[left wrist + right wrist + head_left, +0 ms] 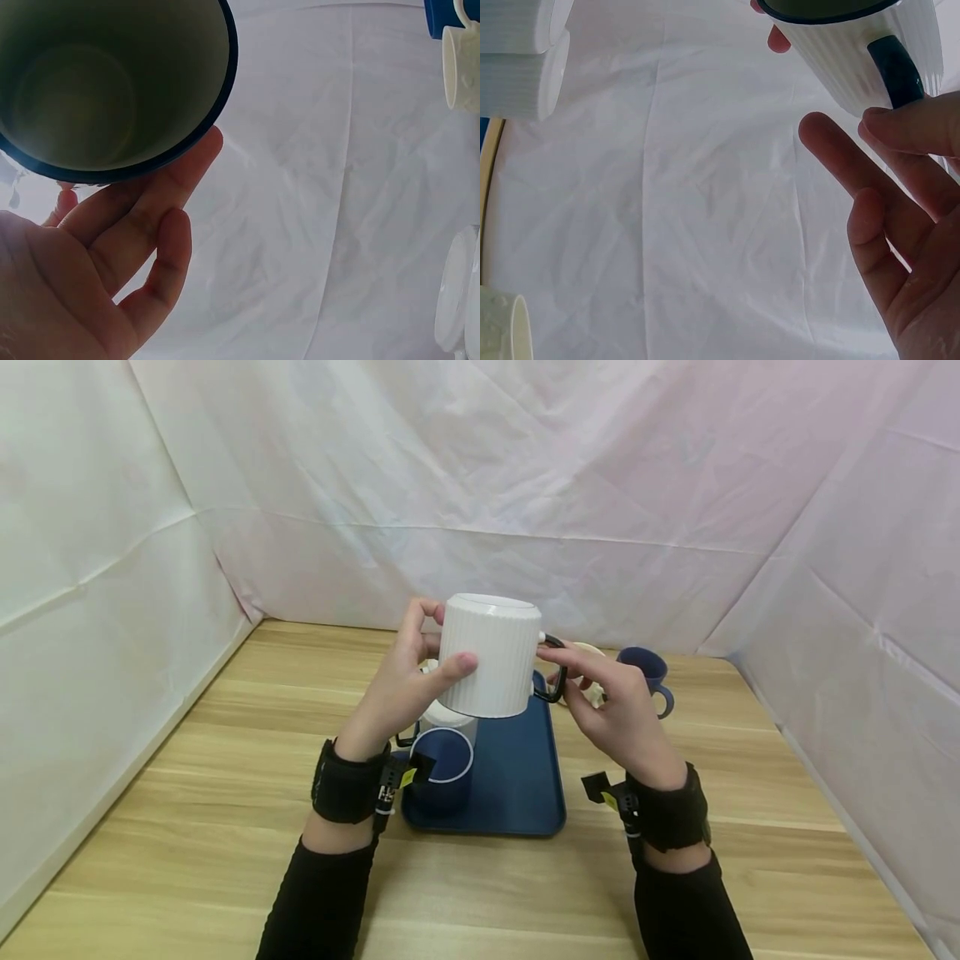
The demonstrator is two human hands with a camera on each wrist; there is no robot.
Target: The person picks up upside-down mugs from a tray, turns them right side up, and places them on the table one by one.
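The left hand (401,681) grasps the upturned white mug (491,656); the right hand (611,710) pinches its handle. Under it, the tray (517,777) carries a blue cup (442,768); at 2 o'clock another blue cup (648,672) is half hidden.

About 5 mugs (490,653), 1 tray (517,777)

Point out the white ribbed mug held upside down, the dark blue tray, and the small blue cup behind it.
white ribbed mug (489,660), head view, ribbed side
dark blue tray (517,777), head view, bare floor
small blue cup (647,668), head view, outer wall
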